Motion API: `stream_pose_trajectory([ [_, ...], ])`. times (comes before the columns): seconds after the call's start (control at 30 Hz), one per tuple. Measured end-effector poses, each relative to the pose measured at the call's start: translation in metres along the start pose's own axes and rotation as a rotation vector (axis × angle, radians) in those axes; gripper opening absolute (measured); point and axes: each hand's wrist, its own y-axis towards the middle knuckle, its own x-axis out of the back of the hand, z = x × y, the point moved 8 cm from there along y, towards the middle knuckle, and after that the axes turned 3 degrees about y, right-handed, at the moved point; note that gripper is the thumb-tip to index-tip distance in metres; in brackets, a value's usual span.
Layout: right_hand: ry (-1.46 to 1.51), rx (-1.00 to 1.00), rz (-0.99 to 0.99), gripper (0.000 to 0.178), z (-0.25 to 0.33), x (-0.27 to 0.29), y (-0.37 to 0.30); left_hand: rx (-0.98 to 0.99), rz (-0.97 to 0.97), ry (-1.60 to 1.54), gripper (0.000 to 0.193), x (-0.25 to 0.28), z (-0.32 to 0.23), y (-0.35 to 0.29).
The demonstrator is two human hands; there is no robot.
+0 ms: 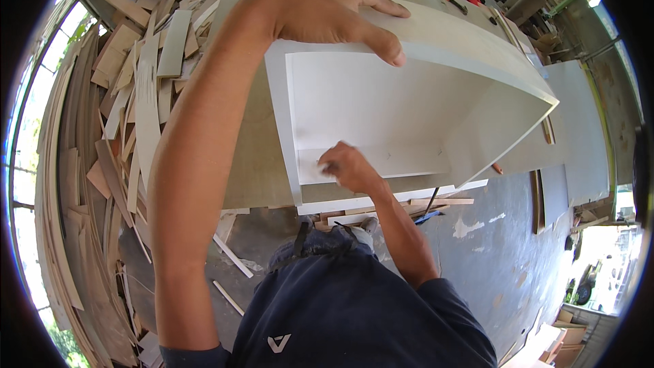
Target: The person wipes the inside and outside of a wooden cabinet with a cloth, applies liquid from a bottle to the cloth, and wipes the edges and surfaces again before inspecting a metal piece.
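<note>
A white open-fronted wooden cabinet box [477,48] lies on the workbench right in front of me. On its top panel rests my left hand [334,10], fingers stretched out and thumb hanging over the front edge. My right hand [353,169] reaches into the opening, near the lower left inside corner. Its fingers are curled together around something small and greyish, which is blurred and mostly hidden. Small dark marks dot the ledge inside the box.
Wood offcuts [146,88] are heaped at the left, with long boards [65,170] leaning beside them. A grey panel [579,129] stands at the right. Tools, among them a dark-handled one [456,5], lie beyond the box. Thin strips [231,255] lie on the floor.
</note>
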Motion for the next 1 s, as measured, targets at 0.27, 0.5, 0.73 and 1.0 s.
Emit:
stream_pose_trajectory([
  [0.27, -0.222, -0.332, -0.765, 0.016, -0.059, 0.05, -0.055, -0.002, -0.023, 0.042, 0.101, 0.0, 0.002, 0.0],
  [0.5, -0.449, -0.291, -0.619, 0.024, -0.051, -0.026, -0.026, -0.011, 0.129, -0.033, 0.106, 0.0, -0.005, 0.006],
  [0.73, 0.025, -0.063, -0.293, 0.024, 0.0, -0.057, -0.06, -0.053, 0.006, 0.062, 0.097, 0.001, -0.004, 0.001],
  [1.0, -0.378, 0.074, -0.504, 0.042, 0.0, -0.077, -0.031, -0.098, 0.04, 0.073, 0.071, 0.004, -0.008, -0.004],
])
